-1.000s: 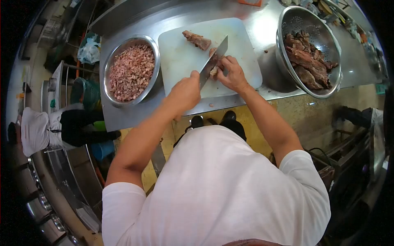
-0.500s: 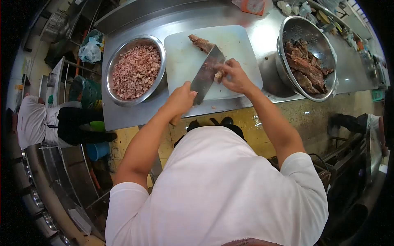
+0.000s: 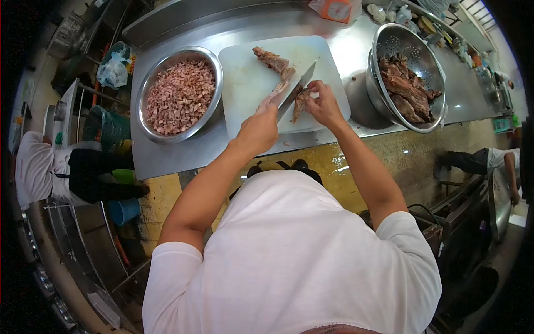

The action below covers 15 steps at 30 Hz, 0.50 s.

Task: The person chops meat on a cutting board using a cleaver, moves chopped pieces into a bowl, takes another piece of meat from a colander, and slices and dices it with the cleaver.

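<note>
Resting on a stainless-steel tabletop [image 3: 161, 160], a white cutting board [image 3: 239, 83] is taken as the clock's centre, with twelve o'clock farthest from the wearer. At seven o'clock, a broad-bladed knife [image 3: 305, 77] is held in the left hand [image 3: 257, 132], its handle mostly hidden by the closed fingers; the blade is pointed toward one o'clock. At four o'clock, a brown meat piece [image 3: 299, 106] is pinched beneath the bent fingertips of the right hand [image 3: 325, 103], just beside the blade. Toward eleven o'clock on the board, a longer cooked meat strip [image 3: 271, 58] is laid. At nine o'clock, a metal bowl [image 3: 167, 138] is heaped with diced meat [image 3: 181, 97]. At three o'clock, large dark meat chunks [image 3: 409, 92] are held in a perforated colander [image 3: 409, 42]. At one o'clock, an orange item [image 3: 336, 10] is partly covered by clear plastic.
</note>
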{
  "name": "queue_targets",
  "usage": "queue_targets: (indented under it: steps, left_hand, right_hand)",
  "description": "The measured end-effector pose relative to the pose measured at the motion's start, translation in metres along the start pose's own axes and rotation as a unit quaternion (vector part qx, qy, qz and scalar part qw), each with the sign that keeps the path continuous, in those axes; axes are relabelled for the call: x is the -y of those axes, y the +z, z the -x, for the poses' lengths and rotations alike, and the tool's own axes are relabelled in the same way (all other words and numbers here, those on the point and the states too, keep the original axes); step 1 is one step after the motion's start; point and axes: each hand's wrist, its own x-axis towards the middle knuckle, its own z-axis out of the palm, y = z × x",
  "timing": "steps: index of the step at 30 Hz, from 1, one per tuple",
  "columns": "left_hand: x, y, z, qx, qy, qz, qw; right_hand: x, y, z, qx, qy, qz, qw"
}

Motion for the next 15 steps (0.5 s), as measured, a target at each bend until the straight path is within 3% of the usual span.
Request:
queue_targets:
  steps: [1, 3, 6, 9, 11, 15]
  left_hand:
    - [-0.001, 0.001, -0.002, -0.018, 0.027, 0.005, 0.999]
    - [-0.004, 0.001, -0.001, -0.032, 0.056, 0.011, 0.998]
    - [-0.03, -0.029, 0.008, 0.015, 0.009, -0.026, 1.0]
    - [-0.05, -0.051, 0.025, 0.053, -0.021, -0.024, 0.998]
    - [-0.057, -0.057, 0.026, 0.154, -0.092, -0.055, 0.982]
    - [-0.04, -0.024, 0.018, 0.113, -0.073, -0.05, 0.99]
  right_hand:
    - [-0.003, -0.004, 0.0, 0.0, 0.002, 0.0, 1.0]
    - [-0.007, -0.012, -0.002, -0.002, -0.169, 0.054, 0.984]
    - [-0.021, -0.014, -0.008, 0.03, -0.141, -0.042, 0.989]
    - [-0.023, -0.01, -0.009, 0.039, -0.128, -0.046, 0.99]
    - [-0.024, -0.008, -0.01, 0.035, -0.134, -0.044, 0.989]
    - [-0.018, -0.008, -0.009, 0.024, -0.136, -0.055, 0.989]
